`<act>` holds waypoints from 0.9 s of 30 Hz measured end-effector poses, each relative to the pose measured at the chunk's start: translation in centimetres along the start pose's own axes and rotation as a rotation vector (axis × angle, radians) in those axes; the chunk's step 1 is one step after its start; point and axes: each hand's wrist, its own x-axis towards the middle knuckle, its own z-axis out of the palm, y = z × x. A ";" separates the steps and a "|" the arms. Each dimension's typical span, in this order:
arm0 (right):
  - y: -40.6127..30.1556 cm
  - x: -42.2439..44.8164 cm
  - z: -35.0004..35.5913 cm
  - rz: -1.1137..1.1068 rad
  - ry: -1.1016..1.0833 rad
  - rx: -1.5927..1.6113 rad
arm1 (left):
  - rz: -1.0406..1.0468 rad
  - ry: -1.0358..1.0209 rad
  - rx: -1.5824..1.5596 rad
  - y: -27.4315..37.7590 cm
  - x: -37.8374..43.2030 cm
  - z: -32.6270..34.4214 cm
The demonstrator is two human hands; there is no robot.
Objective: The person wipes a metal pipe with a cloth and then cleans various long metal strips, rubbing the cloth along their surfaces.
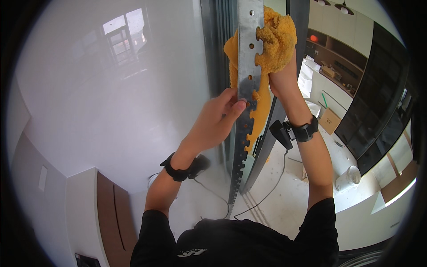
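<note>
A long grey metal strip (245,85), with round holes and a notched right edge, runs down the middle of the view. A fluffy orange cloth (279,40) is wrapped about its upper part, showing on both sides and poking through several notches. My left hand (213,121) pinches the strip and cloth below the wrap, its thumb on the strip's face by a hole. My right hand (283,78) is up against the cloth on the right, its fingers hidden by it. Both wrists wear black straps with small cabled devices.
Beside the strip stand a dark-framed glass door (263,147) and floor tracks (255,208). A glossy white wall panel (133,100) fills the left. To the right are a white bucket (348,178), a cardboard box (329,120) and built-in shelves (343,63). Cables hang below my wrists.
</note>
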 end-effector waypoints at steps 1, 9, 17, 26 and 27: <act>0.1 0.0 -0.1 -0.013 -0.003 0.062 | -0.001 -0.001 0.002 0.1 0.0 0.0; -1.1 -0.2 1.0 0.076 0.021 0.229 | 0.020 -0.033 0.053 0.8 -0.4 0.0; -0.6 -0.8 -0.2 -0.229 -0.015 -0.096 | 0.022 -0.011 0.017 2.1 0.6 0.5; 2.4 -2.5 0.6 -0.078 0.018 -0.086 | -0.050 0.061 0.104 0.6 1.1 -1.2; 2.7 -2.9 0.5 -0.093 -0.025 -0.116 | -0.093 0.055 0.127 0.6 1.3 -1.4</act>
